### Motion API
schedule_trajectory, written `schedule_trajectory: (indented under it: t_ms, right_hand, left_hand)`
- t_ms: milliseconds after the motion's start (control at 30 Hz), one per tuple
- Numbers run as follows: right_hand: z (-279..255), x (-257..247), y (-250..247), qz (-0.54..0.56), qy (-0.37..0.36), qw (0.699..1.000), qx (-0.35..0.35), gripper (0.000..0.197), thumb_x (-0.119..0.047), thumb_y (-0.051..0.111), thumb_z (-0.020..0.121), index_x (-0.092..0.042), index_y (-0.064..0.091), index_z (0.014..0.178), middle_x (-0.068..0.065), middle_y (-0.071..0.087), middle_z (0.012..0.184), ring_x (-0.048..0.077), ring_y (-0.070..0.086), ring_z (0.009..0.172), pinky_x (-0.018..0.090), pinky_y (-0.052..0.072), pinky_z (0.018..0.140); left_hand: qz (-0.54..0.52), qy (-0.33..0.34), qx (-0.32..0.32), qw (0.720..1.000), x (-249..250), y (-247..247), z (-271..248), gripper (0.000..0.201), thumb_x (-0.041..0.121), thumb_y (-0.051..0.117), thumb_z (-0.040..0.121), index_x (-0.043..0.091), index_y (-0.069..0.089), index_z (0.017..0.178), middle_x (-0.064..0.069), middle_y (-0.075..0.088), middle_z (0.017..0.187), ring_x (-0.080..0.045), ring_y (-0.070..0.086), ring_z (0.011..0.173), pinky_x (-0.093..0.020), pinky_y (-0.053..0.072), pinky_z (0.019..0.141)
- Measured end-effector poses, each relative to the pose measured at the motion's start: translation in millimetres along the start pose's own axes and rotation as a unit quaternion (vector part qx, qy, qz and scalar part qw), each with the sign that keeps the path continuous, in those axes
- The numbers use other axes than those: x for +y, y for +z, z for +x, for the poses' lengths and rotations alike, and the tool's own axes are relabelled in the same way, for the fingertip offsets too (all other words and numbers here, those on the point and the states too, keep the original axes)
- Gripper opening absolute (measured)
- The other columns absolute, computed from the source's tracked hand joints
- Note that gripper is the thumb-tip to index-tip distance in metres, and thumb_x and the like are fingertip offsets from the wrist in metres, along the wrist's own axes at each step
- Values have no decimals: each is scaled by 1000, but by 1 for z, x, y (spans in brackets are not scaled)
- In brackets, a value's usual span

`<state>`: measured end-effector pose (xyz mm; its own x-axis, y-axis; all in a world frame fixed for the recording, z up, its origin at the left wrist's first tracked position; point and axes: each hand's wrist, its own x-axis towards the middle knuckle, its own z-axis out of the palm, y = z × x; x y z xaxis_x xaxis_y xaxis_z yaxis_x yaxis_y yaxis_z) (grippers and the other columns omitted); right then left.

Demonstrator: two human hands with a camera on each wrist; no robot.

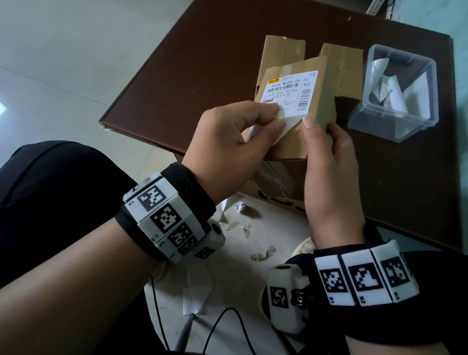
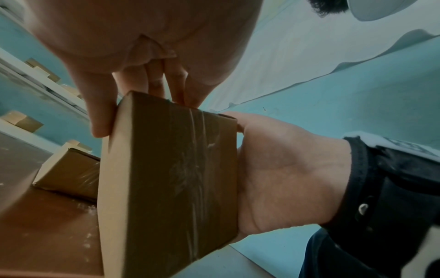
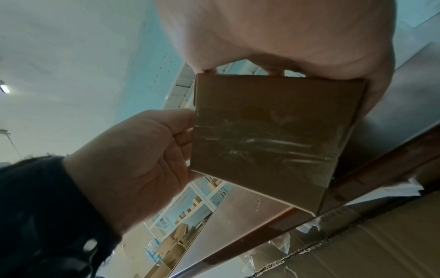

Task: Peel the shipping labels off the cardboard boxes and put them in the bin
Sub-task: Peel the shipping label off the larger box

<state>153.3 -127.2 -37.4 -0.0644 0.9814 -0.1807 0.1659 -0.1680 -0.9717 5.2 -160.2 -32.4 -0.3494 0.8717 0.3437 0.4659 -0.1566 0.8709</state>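
A small cardboard box [image 1: 296, 103] is held tilted above the near edge of the dark brown counter [image 1: 209, 62], between both hands. The shipping label [image 1: 288, 93] is on the box's upper face; its far part is still stuck down, while its near left corner is lifted and curled away from the cardboard. This lifted corner is pinched between the thumb and curled fingers of the left hand [image 1: 230, 146], so the left grip is closed on the label. The right hand [image 1: 329, 168] is wrapped around the box's near right edge, with the thumb laid on the upper face beside the label and the fingers behind the box; the right grip is closed on the box. In the wrist views the box's taped underside [image 2: 171, 169] is seen, with the left thumb [image 2: 100, 112] against one side and the right palm [image 2: 285, 169] against the other. Two further cardboard boxes [image 1: 283, 57] stand on the counter just beyond the held box. A clear plastic bin [image 1: 396, 92] stands on the counter to the right of these boxes; several peeled white labels [image 1: 390, 92] lie inside it. Paper scraps [image 1: 263, 255] lie on the floor below the hands.
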Motion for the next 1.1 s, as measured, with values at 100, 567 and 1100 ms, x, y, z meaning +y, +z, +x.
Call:
schedule_trajectory:
  t_ms: [100,567,1100]
  right_hand:
    - [-2,-1,-1,-2,0,1000,-8,98,-80,60,74,-32,42,157,-4,54,148,7,64,122,39,58,104]
    - [-4,-1,2,23,-9,999,-21,98,-84,61,75,-31,46,157,-1,56,151,10,63,129,43,54,110]
    - [-11,-12,1,69,-6,997,-21,69,-65,50,93,-25,53,150,-6,72,131,5,71,114,40,58,105]
  left_hand:
    - [0,-8,5,1000,1,0,-1,17,20,70,95,10,80,104,12,75,105,5,69,97,-14,53,82]
    - [2,-21,11,1000,2,-3,2,17,20,70,96,8,79,104,5,77,110,2,69,104,-20,56,88]
    - [19,-18,14,1000,4,-3,1,14,23,68,97,13,77,100,11,76,105,6,69,101,-14,54,74]
